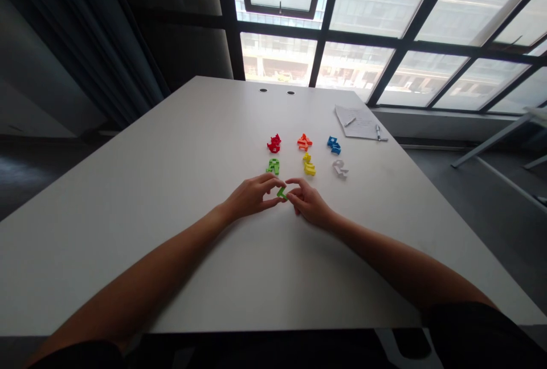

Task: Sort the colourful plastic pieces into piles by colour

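near the middle of the frame, the left hand [252,195] and the right hand [311,204] meet over a white table [205,278]. a small green piece [281,193] sits between them, just below the other green pieces. the left thumb and index finger are clamped on it from below and above. the right thumb touches or nearly touches its right end, with the index finger curled above; i cannot tell whether the right fingers grip it too.

beyond the hands, small plastic-looking pieces lie in clusters by colour, in two rows at the centre and right of centre. the far row has red pieces [274,143], orange pieces [305,142] and blue pieces [334,145]; the near row has green pieces [273,166], yellow pieces [309,164] and white pieces [341,169]. no lettering or brand can be read on any of them, though a tiny pale patch shows on the blue ones, too small to make out.

the only writing is on a sheet of paper [359,125] right of the upper middle: faint lines of it, too blurred to read. one pen [350,122] lies on the sheet and another pen [378,132] near its lower right corner, their markings illegible.
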`<state>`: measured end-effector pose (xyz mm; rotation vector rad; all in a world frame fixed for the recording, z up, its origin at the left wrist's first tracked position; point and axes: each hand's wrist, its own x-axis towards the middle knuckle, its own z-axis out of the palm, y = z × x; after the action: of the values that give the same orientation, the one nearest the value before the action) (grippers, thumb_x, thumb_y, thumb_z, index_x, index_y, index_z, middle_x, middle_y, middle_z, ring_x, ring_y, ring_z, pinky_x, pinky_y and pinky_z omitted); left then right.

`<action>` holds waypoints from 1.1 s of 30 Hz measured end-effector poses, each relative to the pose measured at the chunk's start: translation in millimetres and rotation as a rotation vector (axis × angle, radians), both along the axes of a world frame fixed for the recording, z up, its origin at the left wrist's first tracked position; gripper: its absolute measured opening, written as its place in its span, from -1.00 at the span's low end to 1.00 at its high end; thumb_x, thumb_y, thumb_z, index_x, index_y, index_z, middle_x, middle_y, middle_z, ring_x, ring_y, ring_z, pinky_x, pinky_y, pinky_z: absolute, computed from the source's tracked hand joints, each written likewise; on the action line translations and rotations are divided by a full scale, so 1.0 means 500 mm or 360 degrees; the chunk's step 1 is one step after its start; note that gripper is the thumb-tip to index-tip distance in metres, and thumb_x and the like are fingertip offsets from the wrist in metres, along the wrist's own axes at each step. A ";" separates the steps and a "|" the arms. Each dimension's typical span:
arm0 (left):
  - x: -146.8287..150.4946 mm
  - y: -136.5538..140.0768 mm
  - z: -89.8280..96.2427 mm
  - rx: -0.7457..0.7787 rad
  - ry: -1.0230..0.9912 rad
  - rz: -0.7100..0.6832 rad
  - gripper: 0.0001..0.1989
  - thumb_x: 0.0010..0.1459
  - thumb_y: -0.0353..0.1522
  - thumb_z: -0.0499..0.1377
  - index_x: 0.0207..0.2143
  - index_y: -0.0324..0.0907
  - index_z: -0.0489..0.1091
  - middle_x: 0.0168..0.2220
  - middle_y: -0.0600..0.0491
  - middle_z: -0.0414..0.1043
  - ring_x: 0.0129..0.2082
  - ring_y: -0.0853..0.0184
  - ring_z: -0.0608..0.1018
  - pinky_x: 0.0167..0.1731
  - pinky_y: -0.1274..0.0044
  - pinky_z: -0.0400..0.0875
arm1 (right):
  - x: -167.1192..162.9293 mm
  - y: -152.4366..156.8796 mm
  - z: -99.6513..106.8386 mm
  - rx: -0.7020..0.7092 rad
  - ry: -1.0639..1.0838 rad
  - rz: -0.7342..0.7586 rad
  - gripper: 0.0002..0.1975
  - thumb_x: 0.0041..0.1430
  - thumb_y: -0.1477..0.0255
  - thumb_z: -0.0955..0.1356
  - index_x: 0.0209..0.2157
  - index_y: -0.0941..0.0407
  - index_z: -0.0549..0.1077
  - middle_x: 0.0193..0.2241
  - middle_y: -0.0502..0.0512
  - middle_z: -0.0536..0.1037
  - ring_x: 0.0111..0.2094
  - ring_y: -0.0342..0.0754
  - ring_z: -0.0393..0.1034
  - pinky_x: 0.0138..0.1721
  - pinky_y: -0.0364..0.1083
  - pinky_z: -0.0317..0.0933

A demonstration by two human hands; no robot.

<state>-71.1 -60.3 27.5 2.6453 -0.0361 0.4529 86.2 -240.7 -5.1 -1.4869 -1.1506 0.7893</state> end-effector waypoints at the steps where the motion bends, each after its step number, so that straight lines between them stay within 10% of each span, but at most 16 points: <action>1: 0.001 0.003 -0.003 -0.0024 0.0011 -0.0017 -0.68 0.38 -0.10 0.19 0.05 -0.04 0.46 0.02 -0.01 0.50 -0.28 0.37 0.57 -0.26 0.53 0.46 | 0.000 0.000 0.000 0.0002 -0.0020 0.0006 -0.60 0.37 0.25 0.34 0.16 0.06 0.29 -0.40 -0.07 0.59 -0.57 -0.17 0.35 -0.50 -0.18 0.25; 15: 0.082 0.097 0.013 0.0028 -0.0074 0.0773 -0.66 0.23 -0.13 0.36 -0.02 -0.08 0.55 -0.03 -0.03 0.47 -0.22 0.26 0.55 -0.15 0.45 0.47 | -0.010 0.009 0.006 -0.0084 -0.0235 -0.0007 -0.62 0.35 0.31 0.32 0.16 0.06 0.31 -0.32 -0.01 0.66 -0.54 -0.17 0.38 -0.42 -0.16 0.29; 33: 0.115 0.091 -0.021 -0.0003 0.0123 0.0847 -0.50 0.15 -0.15 0.36 0.08 -0.15 0.44 0.06 -0.14 0.38 0.07 0.04 0.50 0.10 0.31 0.42 | -0.011 0.008 0.014 -0.0074 -0.0321 0.0000 -0.73 0.31 0.38 0.34 0.03 0.07 0.45 -0.37 -0.01 0.66 -0.52 -0.16 0.38 -0.35 -0.16 0.26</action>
<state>-13.5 -15.0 17.0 2.6465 0.7038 0.5132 80.7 -236.8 2.0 -1.6341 -1.2888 0.6814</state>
